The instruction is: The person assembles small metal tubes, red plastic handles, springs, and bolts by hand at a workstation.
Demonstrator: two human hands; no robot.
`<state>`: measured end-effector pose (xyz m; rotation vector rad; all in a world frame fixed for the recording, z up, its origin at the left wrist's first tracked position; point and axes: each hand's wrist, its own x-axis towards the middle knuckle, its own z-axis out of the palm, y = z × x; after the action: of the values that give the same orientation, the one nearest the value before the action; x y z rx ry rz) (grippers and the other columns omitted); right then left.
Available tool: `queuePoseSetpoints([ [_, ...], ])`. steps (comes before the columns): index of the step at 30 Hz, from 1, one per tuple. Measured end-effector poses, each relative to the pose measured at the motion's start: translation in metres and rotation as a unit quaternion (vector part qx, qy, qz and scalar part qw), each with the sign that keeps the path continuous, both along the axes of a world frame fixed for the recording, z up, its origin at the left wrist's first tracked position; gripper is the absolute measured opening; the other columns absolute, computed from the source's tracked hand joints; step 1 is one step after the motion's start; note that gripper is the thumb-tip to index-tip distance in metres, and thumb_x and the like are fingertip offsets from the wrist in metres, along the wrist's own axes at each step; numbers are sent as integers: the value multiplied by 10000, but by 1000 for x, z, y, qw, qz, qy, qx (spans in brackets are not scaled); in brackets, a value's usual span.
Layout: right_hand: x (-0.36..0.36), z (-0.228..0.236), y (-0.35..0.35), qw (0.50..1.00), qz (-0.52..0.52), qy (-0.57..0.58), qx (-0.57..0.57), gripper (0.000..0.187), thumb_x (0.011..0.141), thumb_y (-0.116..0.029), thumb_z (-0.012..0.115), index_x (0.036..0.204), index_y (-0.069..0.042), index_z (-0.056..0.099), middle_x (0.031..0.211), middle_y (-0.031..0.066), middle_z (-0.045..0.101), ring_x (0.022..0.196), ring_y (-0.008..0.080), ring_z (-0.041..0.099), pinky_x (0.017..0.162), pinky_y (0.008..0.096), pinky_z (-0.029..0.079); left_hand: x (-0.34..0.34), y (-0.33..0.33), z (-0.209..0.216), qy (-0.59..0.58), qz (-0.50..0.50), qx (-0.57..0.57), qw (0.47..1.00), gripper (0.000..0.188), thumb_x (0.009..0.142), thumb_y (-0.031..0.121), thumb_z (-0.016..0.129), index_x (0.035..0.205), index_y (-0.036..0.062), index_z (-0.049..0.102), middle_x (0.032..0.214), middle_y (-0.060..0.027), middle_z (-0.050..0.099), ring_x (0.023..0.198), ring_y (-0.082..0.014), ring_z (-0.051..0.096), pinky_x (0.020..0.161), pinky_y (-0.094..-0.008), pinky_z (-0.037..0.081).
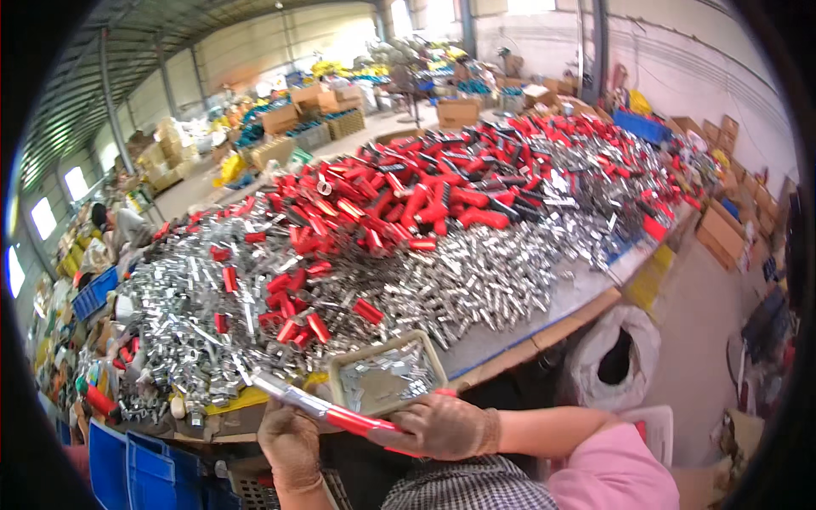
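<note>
Both my hands wear brownish work gloves and hold a long silver-and-red tool (319,406) slantwise in front of me, at the near edge of the table. My right hand (446,427) is closed around its red handle end. Under the silver middle part, my left hand (291,444) has its fingers pressed together against the tool; some of them are hidden behind it. The tool's silver end points up and left, toward the heap. Just beyond it sits a beige tray (387,374) with small flat metal pieces inside.
A wide heap of silver metal parts (467,280) and red handles (382,195) covers the table (510,336). Blue crates (153,472) stand at lower left. A white sack (614,357) with a dark opening is at right, near cardboard boxes (721,234).
</note>
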<state>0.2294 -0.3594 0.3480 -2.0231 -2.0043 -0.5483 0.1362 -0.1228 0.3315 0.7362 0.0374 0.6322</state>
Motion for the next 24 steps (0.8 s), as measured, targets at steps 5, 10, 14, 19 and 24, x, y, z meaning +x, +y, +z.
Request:
queuePoseSetpoints([
  [5, 5, -16, 5, 998, 30, 19, 42, 722, 677, -276, 695, 1350, -91, 510, 1050, 98, 645, 959, 222, 641, 835, 361, 513, -2, -10, -3, 44, -24, -214, 976, 331, 933, 411, 558, 794, 112, 540, 546, 58, 315, 482, -89, 313, 583, -377, 433],
  [10, -13, -48, 5, 787, 72, 612, 1, 746, 717, -335, 748, 1357, -44, 497, 1023, 116, 653, 975, 236, 624, 932, 409, 463, -3, -18, 16, -15, -8, -104, 994, 326, 944, 358, 537, 710, 133, 512, 467, 68, 241, 379, -84, 244, 453, -324, 389],
  [14, -39, -117, 16, 164, 355, 920, 41, 671, 772, -425, 749, 1262, -19, 534, 937, 109, 624, 861, 247, 614, 889, 444, 471, 0, -61, 46, -136, -122, 44, 982, 238, 901, 275, 581, 747, 105, 516, 458, -1, 409, 363, -95, 367, 439, -335, 414],
  [19, -41, -173, 22, 209, 217, 953, -29, 637, 860, -447, 666, 1303, -29, 479, 918, 114, 604, 817, 242, 598, 819, 423, 495, -8, -89, 83, -120, -233, 289, 921, 245, 799, 211, 759, 784, 38, 586, 526, -51, 559, 410, -230, 514, 459, -328, 455],
  [24, -21, -107, 20, 284, 140, 947, -51, 666, 890, -451, 627, 1383, -45, 436, 1030, 140, 637, 905, 248, 623, 839, 378, 495, -9, -78, 64, -109, -208, 366, 900, 247, 768, 178, 785, 759, 39, 581, 544, -50, 562, 428, -232, 521, 459, -331, 452],
])
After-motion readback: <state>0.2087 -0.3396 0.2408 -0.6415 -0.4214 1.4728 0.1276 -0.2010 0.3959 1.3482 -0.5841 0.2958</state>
